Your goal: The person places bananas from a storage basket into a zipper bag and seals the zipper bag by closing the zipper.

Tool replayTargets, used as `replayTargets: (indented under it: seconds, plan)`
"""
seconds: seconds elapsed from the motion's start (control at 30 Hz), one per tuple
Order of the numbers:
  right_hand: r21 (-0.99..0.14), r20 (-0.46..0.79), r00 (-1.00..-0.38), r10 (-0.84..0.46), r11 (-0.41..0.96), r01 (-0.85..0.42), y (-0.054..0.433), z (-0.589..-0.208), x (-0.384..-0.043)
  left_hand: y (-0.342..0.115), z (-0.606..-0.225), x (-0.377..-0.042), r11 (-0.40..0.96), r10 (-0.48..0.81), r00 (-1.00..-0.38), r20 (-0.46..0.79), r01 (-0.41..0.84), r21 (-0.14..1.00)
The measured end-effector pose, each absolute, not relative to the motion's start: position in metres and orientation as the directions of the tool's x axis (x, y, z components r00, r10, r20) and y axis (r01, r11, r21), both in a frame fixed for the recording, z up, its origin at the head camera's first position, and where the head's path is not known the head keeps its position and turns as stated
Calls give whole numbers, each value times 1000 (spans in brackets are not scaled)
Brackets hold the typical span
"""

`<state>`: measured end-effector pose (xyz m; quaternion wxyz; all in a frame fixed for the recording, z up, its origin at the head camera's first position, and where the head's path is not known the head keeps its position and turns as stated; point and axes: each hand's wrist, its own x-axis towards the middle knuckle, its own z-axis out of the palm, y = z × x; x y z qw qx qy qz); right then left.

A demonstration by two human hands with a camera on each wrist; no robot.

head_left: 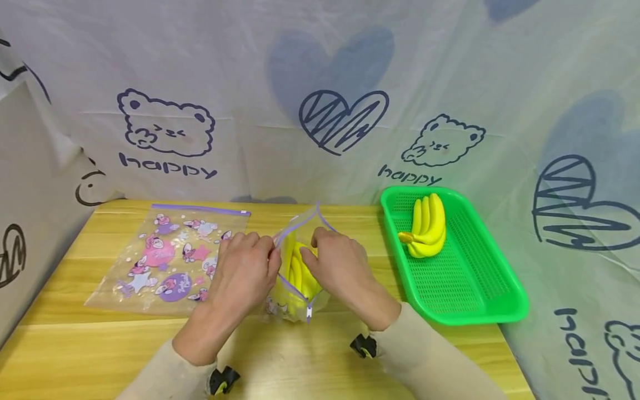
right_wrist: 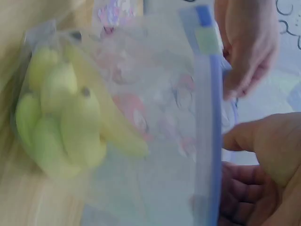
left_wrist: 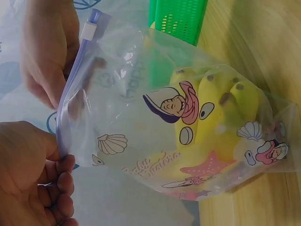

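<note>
A clear slider zip bag (head_left: 320, 305) with purple zip edging stands with its mouth spread apart. Inside it rests a bunch of bananas (head_left: 299, 275), also seen through the printed plastic in the left wrist view, tips upward. My left hand (head_left: 247, 266) pinches the left rim between thumb and fingers. My right hand (head_left: 342, 264) is at the right side of the mouth, fingers loosely bent and reaching past the purple edge; in the right wrist view its thumb (right_wrist: 242, 139) is apart from the fingers. The white slider (head_left: 309, 312) sits at the near corner.
A second printed zip bag (head_left: 175, 255) lies flat at the left of the wooden table (head_left: 280, 366). To the right, a green plastic basket (head_left: 475, 272) holds another bunch of bananas (head_left: 430, 225). A printed cloth (head_left: 260, 72) hangs behind the table.
</note>
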<state>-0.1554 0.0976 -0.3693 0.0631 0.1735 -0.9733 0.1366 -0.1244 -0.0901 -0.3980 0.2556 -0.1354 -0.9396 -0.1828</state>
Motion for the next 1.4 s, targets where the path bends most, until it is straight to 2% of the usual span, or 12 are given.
replayTargets:
  seconds: [0.1, 0.17, 0.27, 0.43, 0.6, 0.83, 1.1, 1.4]
  plan:
    - [-233, 308, -916, -256, 913, -334, 112, -366, -153, -92, -397, -125, 898, 176, -802, 571, 369, 240]
    - [-235, 345, -914, -214, 923, -305, 122, -365, -154, -93, -396, -125, 901, 188, -778, 599, 380, 211]
    - [-257, 291, -941, -173, 933, -251, 134, -366, -156, -96, -394, -126, 907, 199, -752, 629, 384, 172]
    - [-292, 146, -972, -183, 931, -219, 146, -371, -157, -99, -392, -126, 908, 201, -737, 645, 387, 159]
    - [-379, 160, -965, -209, 889, -255, 147, -377, -157, -99, -391, -127, 900, 206, -731, 650, 403, 167]
    - [-474, 193, -957, -217, 833, -284, 142, -377, -157, -97, -384, -128, 900, 195, -756, 625, 391, 193]
    - [-620, 120, -960, -253, 737, -271, 130, -364, -146, -92, -377, -128, 858, 204, -749, 630, 447, 253]
    - [-757, 43, -939, -342, 602, -254, 119, -367, -140, -90, -372, -129, 824, 209, -845, 492, 423, 377]
